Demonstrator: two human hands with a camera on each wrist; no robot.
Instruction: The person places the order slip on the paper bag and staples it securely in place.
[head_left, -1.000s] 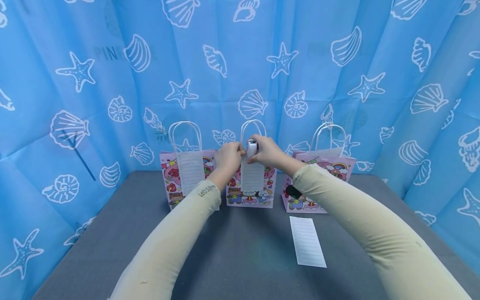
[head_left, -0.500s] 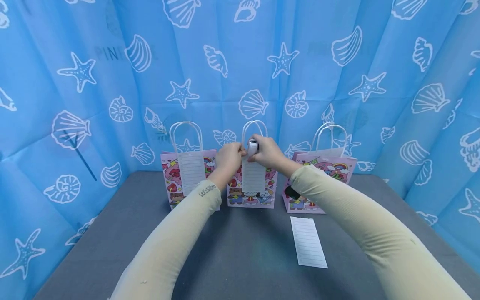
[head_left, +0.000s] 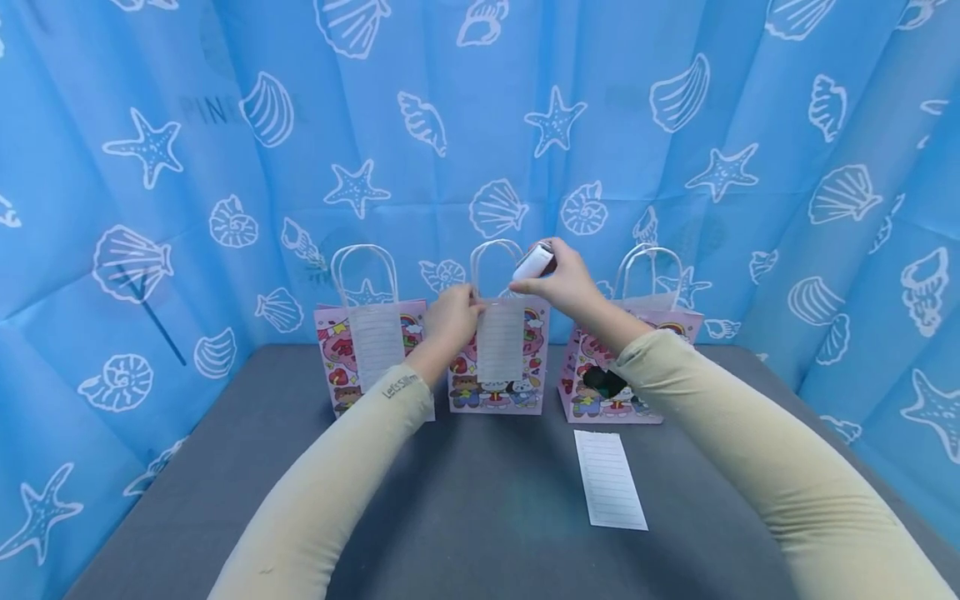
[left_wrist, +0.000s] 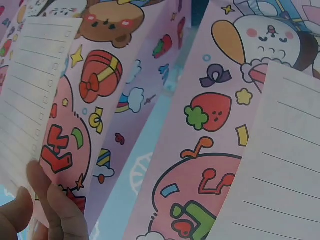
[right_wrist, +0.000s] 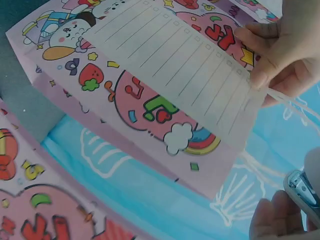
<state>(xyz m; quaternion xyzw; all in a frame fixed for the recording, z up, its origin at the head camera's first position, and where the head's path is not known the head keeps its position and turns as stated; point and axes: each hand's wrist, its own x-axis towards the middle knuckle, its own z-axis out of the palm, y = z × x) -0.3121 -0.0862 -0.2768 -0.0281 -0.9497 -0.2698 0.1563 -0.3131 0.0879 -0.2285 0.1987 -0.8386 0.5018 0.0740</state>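
Observation:
My left hand (head_left: 453, 317) pinches the top left corner of a lined checklist sheet (head_left: 500, 342) against the rim of the middle pink cartoon gift bag (head_left: 465, 400). In the right wrist view this sheet (right_wrist: 170, 60) lies flat along the bag's front. My right hand (head_left: 566, 279) grips a small white stapler (head_left: 534, 262), raised to the right of the bag's white handle and apart from the sheet. Its metal end (right_wrist: 302, 187) shows at the right wrist view's lower right edge. Thumb and fingers of the left hand (left_wrist: 50, 210) are at the sheet's corner in the left wrist view.
The left bag (head_left: 341, 367) bears a similar sheet (head_left: 377, 342) on its front. At right stands a third bag (head_left: 585, 392), partly behind the right forearm. One loose sheet (head_left: 611, 479) lies on the grey table (head_left: 487, 500). Behind hangs a blue shell-print curtain (head_left: 480, 150).
My right hand has lifted the stapler up and right, off the top of the middle bag, uncovering the sheet's upper edge. The left hand keeps its pinch; the view has shifted slightly.

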